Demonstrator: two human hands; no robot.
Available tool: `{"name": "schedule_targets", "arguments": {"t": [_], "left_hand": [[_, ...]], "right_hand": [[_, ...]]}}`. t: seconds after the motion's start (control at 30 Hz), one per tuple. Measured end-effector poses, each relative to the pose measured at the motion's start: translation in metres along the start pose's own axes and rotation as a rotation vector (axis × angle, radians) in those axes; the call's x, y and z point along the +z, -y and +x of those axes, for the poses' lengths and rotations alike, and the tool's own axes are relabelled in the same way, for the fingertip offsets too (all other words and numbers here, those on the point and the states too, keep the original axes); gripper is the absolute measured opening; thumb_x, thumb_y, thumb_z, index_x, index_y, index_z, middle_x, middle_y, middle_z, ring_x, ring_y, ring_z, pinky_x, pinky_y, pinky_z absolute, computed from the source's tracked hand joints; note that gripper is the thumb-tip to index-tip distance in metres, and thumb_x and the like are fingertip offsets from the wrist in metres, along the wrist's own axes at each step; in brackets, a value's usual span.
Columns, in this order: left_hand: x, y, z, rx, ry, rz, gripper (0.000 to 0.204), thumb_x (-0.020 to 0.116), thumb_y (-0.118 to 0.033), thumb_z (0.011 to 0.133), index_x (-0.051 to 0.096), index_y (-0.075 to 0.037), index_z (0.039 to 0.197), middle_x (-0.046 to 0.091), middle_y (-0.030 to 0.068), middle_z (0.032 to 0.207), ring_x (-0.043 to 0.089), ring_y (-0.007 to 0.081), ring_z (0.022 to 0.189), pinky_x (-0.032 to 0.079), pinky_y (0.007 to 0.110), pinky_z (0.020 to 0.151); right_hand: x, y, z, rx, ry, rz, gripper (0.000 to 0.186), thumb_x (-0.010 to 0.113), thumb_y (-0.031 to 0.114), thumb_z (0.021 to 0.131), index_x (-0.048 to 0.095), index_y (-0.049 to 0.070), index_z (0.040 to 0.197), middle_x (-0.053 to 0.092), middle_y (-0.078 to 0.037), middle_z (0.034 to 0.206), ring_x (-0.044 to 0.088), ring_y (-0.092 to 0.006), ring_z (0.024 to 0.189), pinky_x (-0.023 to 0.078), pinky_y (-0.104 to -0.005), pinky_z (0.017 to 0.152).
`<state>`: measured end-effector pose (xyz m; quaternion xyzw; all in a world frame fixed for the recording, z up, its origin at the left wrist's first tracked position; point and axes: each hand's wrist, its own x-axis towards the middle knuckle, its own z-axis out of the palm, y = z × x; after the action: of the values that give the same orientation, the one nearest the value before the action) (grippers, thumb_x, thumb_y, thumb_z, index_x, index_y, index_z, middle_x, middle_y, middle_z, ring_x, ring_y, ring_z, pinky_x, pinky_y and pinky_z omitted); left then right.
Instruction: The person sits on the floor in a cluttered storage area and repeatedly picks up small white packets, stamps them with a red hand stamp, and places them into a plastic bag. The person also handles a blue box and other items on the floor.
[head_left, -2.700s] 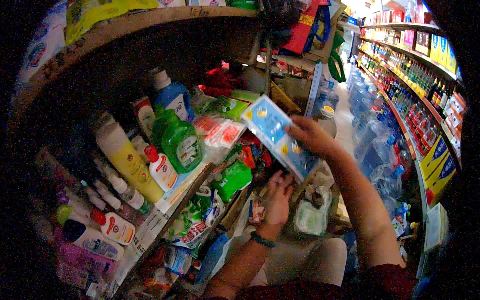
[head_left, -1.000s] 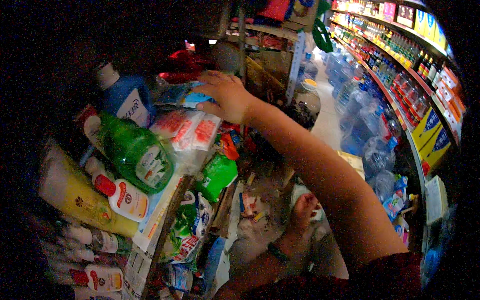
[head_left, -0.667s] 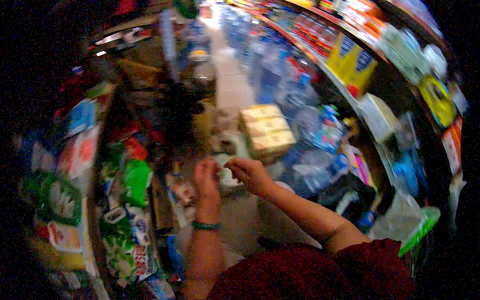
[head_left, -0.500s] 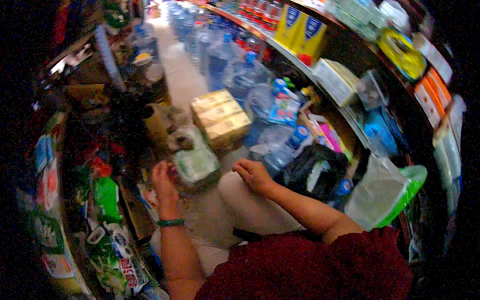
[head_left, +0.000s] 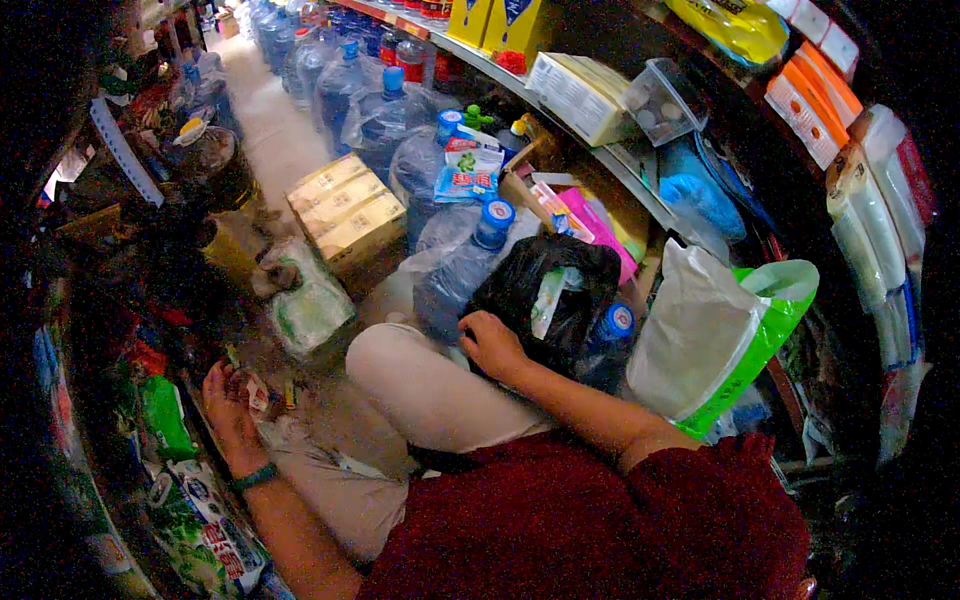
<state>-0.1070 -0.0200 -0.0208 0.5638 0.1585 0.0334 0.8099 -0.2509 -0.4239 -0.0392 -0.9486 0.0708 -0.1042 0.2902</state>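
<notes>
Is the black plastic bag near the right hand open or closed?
Open: the black plastic bag gapes at its top, a pale package shows inside, and the right hand touches it.

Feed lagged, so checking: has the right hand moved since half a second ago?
Yes. The right hand went rightward from the knee, away from the stacked cardboard boxes, onto the black plastic bag.

Stacked cardboard boxes (head_left: 348,208) sit at upper centre-left. Large blue-capped water bottles (head_left: 385,112) line the aisle above them. A white-and-green bag (head_left: 722,335) stands at right, beneath shelves of what seem packaged goods (head_left: 578,92).
</notes>
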Motion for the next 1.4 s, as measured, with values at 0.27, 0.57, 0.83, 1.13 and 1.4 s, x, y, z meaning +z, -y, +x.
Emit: {"name": "schedule_targets", "arguments": {"t": [0.27, 0.57, 0.83, 1.13, 1.4], "left_hand": [[-0.02, -0.004, -0.007, 0.043, -0.034, 0.012, 0.027, 0.056, -0.027, 0.086, 0.053, -0.008, 0.105, 0.057, 0.0022, 0.092, 0.053, 0.0138, 0.08, 0.044, 0.026, 0.07], [-0.024, 0.005, 0.005, -0.065, -0.078, 0.014, 0.024, 0.057, -0.028, 0.085, 0.054, -0.011, 0.103, 0.057, -0.0004, 0.09, 0.053, 0.0113, 0.077, 0.042, 0.025, 0.065], [-0.037, 0.008, 0.013, -0.041, -0.038, 0.016, 0.024, 0.058, -0.027, 0.084, 0.055, -0.013, 0.103, 0.058, -0.0006, 0.09, 0.054, 0.0117, 0.078, 0.042, 0.026, 0.064], [-0.036, 0.016, 0.024, -0.024, -0.032, -0.039, 0.02, 0.056, -0.025, 0.085, 0.055, -0.012, 0.101, 0.058, -0.0005, 0.087, 0.055, 0.0114, 0.075, 0.043, 0.025, 0.061], [-0.027, 0.017, 0.026, -0.02, 0.022, -0.011, 0.019, 0.056, -0.026, 0.086, 0.054, -0.011, 0.097, 0.058, -0.0002, 0.08, 0.054, 0.0105, 0.069, 0.042, 0.024, 0.056]], "right_hand": [[-0.039, -0.018, -0.013, 0.193, -0.544, 0.038, 0.032, 0.056, 0.006, 0.076, 0.049, 0.003, 0.107, 0.05, -0.016, 0.11, 0.047, -0.0317, 0.102, 0.036, -0.0366, 0.09], [-0.021, -0.122, 0.002, 0.676, -0.561, 0.123, 0.062, 0.06, 0.018, 0.073, 0.036, -0.003, 0.126, 0.053, -0.023, 0.112, 0.055, -0.0323, 0.099, 0.045, -0.0359, 0.081], [-0.034, -0.132, 0.017, 0.745, -0.46, 0.168, 0.035, 0.068, 0.017, 0.066, 0.06, -0.004, 0.092, 0.064, -0.017, 0.084, 0.061, -0.0269, 0.075, 0.046, -0.0357, 0.067], [-0.048, -0.093, 0.006, 0.645, -0.62, 0.637, 0.017, 0.066, 0.016, 0.072, 0.059, 0.002, 0.078, 0.058, -0.006, 0.068, 0.052, -0.0151, 0.058, 0.04, -0.03, 0.053], [-0.062, -0.061, -0.012, 0.64, -0.848, 0.432, 0.02, 0.061, 0.018, 0.081, 0.048, 0.002, 0.079, 0.052, -0.005, 0.071, 0.048, -0.0136, 0.062, 0.038, -0.0286, 0.055]]}}
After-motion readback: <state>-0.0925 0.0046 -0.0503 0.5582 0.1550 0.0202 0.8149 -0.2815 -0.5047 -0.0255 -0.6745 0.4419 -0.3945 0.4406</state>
